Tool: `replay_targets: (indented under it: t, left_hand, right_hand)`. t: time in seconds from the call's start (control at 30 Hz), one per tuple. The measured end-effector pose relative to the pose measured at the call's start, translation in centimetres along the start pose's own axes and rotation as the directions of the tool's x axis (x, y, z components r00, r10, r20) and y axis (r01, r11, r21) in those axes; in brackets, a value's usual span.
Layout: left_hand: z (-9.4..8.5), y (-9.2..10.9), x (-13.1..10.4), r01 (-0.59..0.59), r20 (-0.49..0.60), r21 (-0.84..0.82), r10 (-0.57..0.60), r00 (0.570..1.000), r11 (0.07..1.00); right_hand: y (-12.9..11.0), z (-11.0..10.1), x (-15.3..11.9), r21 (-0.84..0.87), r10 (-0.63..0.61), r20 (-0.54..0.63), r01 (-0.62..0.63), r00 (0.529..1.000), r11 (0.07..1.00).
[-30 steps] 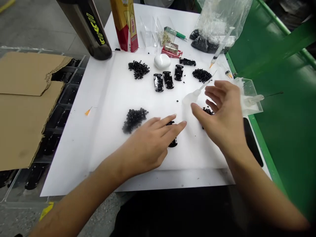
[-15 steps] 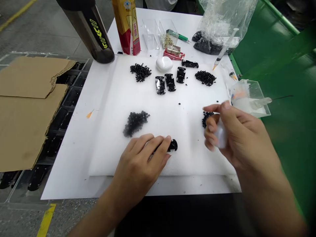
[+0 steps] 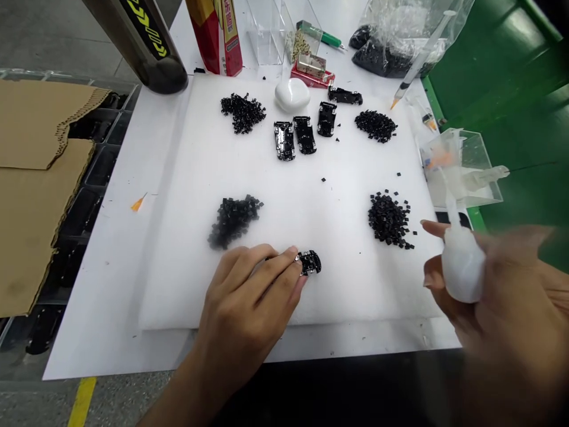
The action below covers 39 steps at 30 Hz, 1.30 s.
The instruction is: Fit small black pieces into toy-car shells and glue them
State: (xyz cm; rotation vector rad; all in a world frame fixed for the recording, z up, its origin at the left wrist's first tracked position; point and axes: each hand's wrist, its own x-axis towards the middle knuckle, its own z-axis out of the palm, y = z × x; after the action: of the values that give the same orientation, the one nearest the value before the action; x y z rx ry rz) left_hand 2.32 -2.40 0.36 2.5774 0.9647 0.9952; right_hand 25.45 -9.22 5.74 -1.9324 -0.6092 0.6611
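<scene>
My left hand (image 3: 255, 290) rests on the white foam pad (image 3: 329, 219), its fingers closed around a small black car-shaped part (image 3: 310, 263) whose right end sticks out. At the right, off the pad's edge, my right hand (image 3: 502, 290), partly blurred, holds a white squeeze bottle (image 3: 463, 270) with its thin nozzle pointing up. Left of that hand lies a pile of small black squares (image 3: 389, 219). Another dark pile (image 3: 235, 219) is just above my left hand. Several similar black parts (image 3: 304, 135) lie further back on the pad.
A white rounded object (image 3: 292, 95) and two more black piles (image 3: 243, 112) (image 3: 376, 126) sit at the back. A syringe (image 3: 420, 62) leans on a plastic bag (image 3: 391, 47). A clear box (image 3: 484, 178) stands right, a dark bottle (image 3: 155, 65) back left, cardboard (image 3: 40, 225) left.
My right hand has moved right and slightly down with the white bottle, uncovering the right pile of squares. My left hand keeps its hold on the black part. The view has shifted slightly.
</scene>
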Motion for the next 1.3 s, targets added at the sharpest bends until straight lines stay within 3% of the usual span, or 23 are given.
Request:
replay_targets:
  t: [0.07,0.13,0.23,0.33,0.4,0.57,1.3]
  left_hand:
    - [0.0,0.0,0.0,0.016,-0.006,0.002,-0.016,1.0,1.0]
    - [0.1,0.1,0.0,0.037,-0.007,0.008,-0.037,0.999,0.999]
    - [0.2,0.2,-0.1,0.069,-0.009,0.002,-0.069,0.998,0.998]
    - [0.3,0.3,-0.2,0.097,-0.014,-0.006,-0.097,0.995,0.995]
    - [0.3,0.4,-0.2,0.111,-0.009,-0.016,-0.111,0.994,0.994]
    - [0.4,0.4,-0.2,0.107,-0.021,-0.027,-0.107,0.994,0.994]
    - [0.4,0.3,0.0,0.128,-0.003,-0.021,-0.128,0.992,0.992]
  right_hand:
    - [-0.5,1.4,0.5,0.064,0.013,-0.185,-0.001,0.983,0.998]
    - [-0.8,2.7,1.0,0.174,0.056,-0.259,-0.01,0.964,0.985]
    - [-0.6,4.3,1.2,0.363,0.14,-0.214,-0.054,0.967,0.93]
    - [0.0,5.3,0.8,0.5,0.199,-0.096,-0.126,0.975,0.857]
    - [0.4,5.8,0.5,0.503,0.223,-0.068,-0.159,0.972,0.849]
    - [1.0,6.5,0.3,0.446,0.171,-0.209,-0.062,0.963,0.893]
    - [1.1,7.0,0.0,0.384,0.059,-0.189,0.019,0.98,0.923]
